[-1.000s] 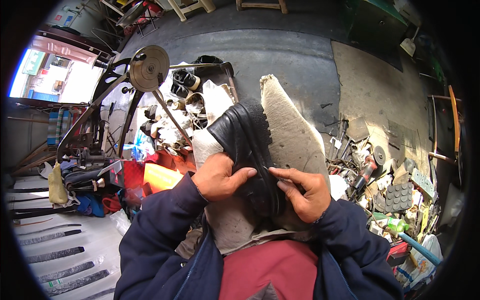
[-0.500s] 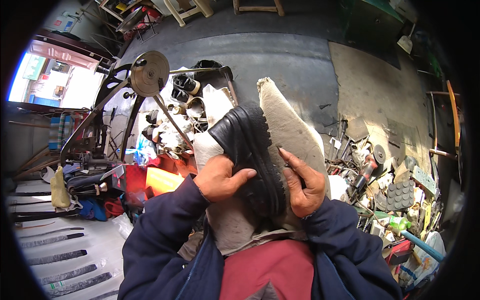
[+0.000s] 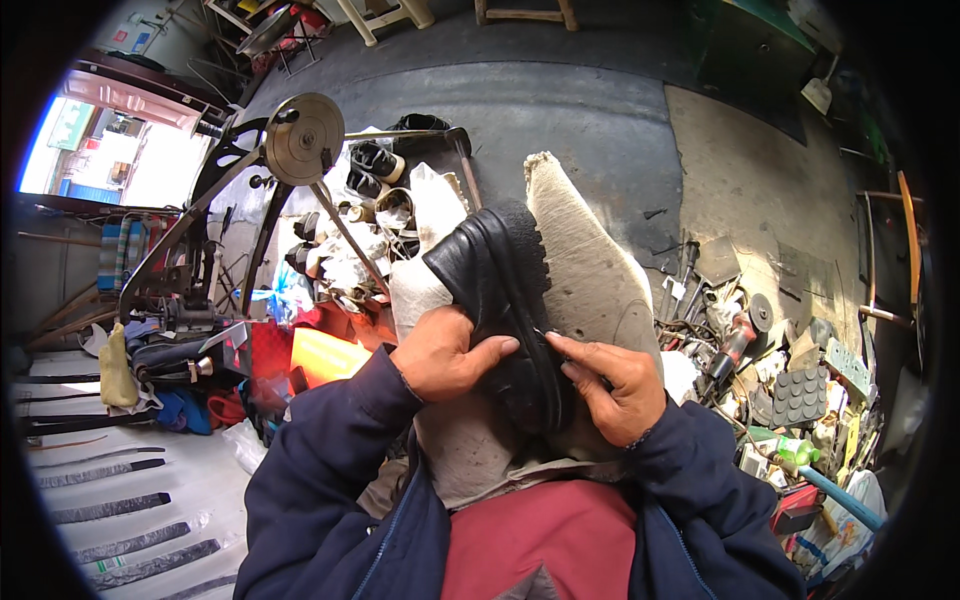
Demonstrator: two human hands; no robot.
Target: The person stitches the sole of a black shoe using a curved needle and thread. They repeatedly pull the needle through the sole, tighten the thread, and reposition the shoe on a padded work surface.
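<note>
My left hand (image 3: 450,355) grips a black leather shoe (image 3: 490,280) by its near side, thumb laid across the upper; the chunky sole edge faces right. The shoe rests at a slant over a stained beige pad (image 3: 585,275) on my lap. My right hand (image 3: 610,385) is pinched at the shoe's right side, low along the sole seam, with a small thin object (image 3: 541,336) at its fingertips, too small to make out clearly. Below the pad are a red cloth (image 3: 540,545) and my dark sleeves.
An iron hand-cranked machine (image 3: 305,140) stands front left, beside a pile of shoes (image 3: 370,165). Dark strips (image 3: 110,505) lie on a pale surface at lower left. A heap of tools (image 3: 735,335) and a blue-handled tool (image 3: 840,495) lie right. Stools (image 3: 525,15) stand beyond.
My right hand lifted away from the shoe's seam to the right half a second ago and is now back against it. My left hand keeps its grip, with little movement.
</note>
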